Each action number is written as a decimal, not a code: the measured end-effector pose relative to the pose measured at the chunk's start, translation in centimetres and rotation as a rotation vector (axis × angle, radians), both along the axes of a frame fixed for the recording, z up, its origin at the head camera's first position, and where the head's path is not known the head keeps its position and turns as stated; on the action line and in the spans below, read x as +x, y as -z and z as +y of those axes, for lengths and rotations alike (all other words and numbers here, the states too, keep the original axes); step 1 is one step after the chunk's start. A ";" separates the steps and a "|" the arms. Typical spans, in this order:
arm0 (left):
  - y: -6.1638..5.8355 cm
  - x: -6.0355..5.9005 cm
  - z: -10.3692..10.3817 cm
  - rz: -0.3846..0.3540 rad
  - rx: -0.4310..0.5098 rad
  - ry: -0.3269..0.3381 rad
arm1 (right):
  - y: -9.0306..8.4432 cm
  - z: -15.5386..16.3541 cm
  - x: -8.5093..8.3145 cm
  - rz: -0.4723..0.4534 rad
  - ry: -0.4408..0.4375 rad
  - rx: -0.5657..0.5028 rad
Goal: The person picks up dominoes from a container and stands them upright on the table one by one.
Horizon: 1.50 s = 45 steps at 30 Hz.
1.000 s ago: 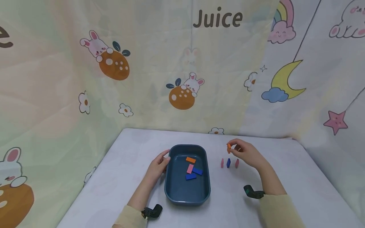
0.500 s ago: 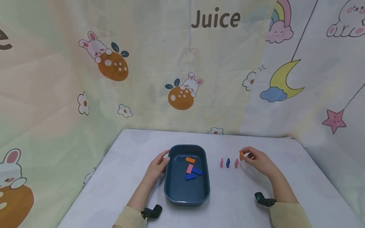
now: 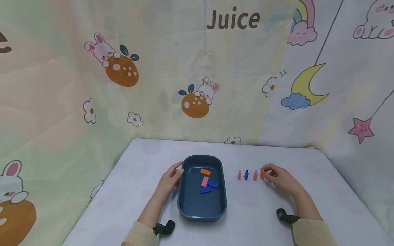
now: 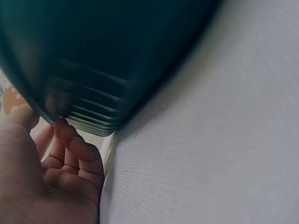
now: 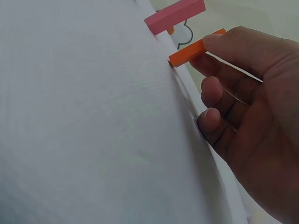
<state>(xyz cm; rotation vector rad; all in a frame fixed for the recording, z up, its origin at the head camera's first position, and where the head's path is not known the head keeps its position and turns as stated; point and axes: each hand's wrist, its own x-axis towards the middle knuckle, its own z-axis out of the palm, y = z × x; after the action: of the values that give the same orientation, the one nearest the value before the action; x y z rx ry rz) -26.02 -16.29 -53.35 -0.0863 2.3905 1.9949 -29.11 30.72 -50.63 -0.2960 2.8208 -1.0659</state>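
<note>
In front of me the worktop (image 3: 138, 177) is covered in a pale cloth, with a printed curtain (image 3: 123, 85) hung behind and to both sides of it. A dark blue tray (image 3: 201, 212) sits near the middle of the worktop, and my left hand (image 3: 170, 179) rests against its left rim with the fingers loosely curled, the thumb up at the edge; it steadies the tray rather than closing round it. Inside the tray lie four small blocks flat on the bottom: an orange one (image 3: 205, 172), a pink one (image 3: 205, 181) and two blue ones (image 3: 209, 187). To the right of the tray a short row of blocks stands on edge on the cloth: pink (image 3: 239, 175), blue (image 3: 246, 175), pink (image 3: 255, 175). My right hand (image 3: 281, 179) pinches an orange block (image 3: 262, 174) between thumb and fingertip at the right end of that row, just beside the last pink block, its lower end down at the cloth.
</note>
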 end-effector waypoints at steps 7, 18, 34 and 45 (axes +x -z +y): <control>-0.1 0.1 -0.1 0.003 0.013 0.005 | 0.8 0.5 0.0 0.003 0.002 0.000; 0.1 0.0 -0.1 0.003 0.002 -0.002 | 1.6 0.8 -0.4 0.003 -0.006 0.000; 0.0 0.1 -0.1 0.003 0.002 0.001 | 1.1 0.5 0.1 0.042 -0.024 -0.008; -0.1 0.2 -0.1 0.010 0.008 0.003 | 0.3 1.0 -0.2 -0.024 -0.015 0.003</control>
<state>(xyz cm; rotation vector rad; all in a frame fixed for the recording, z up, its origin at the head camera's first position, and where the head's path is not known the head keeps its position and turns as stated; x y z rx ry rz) -25.80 -16.41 -53.23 -0.0730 2.3871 2.0078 -29.28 31.73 -50.89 -0.3009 2.7945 -1.0554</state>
